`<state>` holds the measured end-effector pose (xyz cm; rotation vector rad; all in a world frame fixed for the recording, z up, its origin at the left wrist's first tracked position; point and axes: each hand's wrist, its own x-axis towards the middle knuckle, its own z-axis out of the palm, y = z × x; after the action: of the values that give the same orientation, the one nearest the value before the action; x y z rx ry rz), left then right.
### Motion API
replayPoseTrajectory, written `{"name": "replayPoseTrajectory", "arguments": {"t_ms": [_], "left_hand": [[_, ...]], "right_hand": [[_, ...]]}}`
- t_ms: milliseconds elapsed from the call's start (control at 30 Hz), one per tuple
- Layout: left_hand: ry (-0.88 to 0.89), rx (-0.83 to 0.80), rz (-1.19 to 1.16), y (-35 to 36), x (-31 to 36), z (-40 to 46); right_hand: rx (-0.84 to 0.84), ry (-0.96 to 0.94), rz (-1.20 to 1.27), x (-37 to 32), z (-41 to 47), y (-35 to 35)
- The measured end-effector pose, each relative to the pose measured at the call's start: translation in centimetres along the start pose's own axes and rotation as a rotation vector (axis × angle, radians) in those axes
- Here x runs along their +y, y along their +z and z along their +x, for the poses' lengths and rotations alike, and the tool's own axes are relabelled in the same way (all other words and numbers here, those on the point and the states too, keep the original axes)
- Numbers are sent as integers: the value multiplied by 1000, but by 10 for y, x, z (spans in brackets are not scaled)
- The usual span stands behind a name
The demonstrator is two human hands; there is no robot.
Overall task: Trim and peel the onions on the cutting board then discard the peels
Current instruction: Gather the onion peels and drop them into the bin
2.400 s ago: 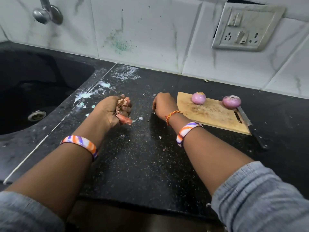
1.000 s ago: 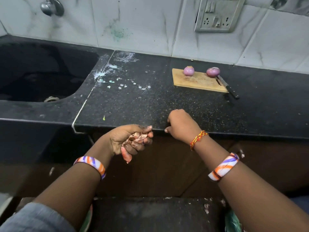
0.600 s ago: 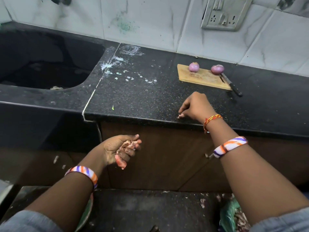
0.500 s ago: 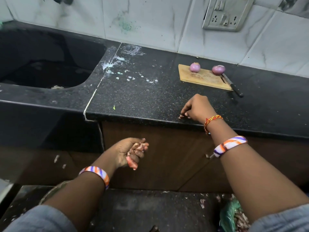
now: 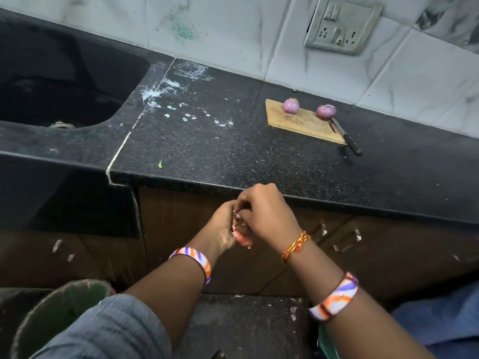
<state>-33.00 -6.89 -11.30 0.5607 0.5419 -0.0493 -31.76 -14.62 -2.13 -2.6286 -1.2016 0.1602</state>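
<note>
Two hands meet just below the front edge of the counter (image 5: pixel 259 161). Left hand (image 5: pixel 224 226) is cupped with its fingers curled around a wad of onion peels (image 5: pixel 239 233), and the right hand (image 5: pixel 267 212) has its fingers bent down into that same wad, pinching at it. Well beyond the fingers, up by the wall, the cutting board (image 5: pixel 300 123) has both peeled onions: one (image 5: pixel 291 105) at its left end, the other (image 5: pixel 326 111) to the right, touching the knife (image 5: pixel 344 137). Below the left forearm there's a green bin (image 5: pixel 59 312).
</note>
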Motion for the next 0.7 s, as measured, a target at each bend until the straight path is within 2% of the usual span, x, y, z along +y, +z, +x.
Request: {"name": "replayPoseTrajectory", "arguments": {"t_ms": [33,167,333,400,567,633,700], "left_hand": [[-11,-4,16,-4,2,-3],[38,-1,-104,-31,19,-24],[63,42,-187,-71,47,-60],[81,65,-222,-89,55,-74],[167,160,-301,-128,60,-90],[227,195,-333,-141,57,-90],[297,252,-361,-154,56,-89]], "right_hand": [[9,-4,12,-2,-1,2],[-130,-76,41,-23,19,1],[-18,-230,202,-74,57,1],[43,-304,145,-93,75,10],[67,-450,-97,-121,71,37],[108,-526,-96,-126,53,50],[40,-677,-76,-130,28,71]]}}
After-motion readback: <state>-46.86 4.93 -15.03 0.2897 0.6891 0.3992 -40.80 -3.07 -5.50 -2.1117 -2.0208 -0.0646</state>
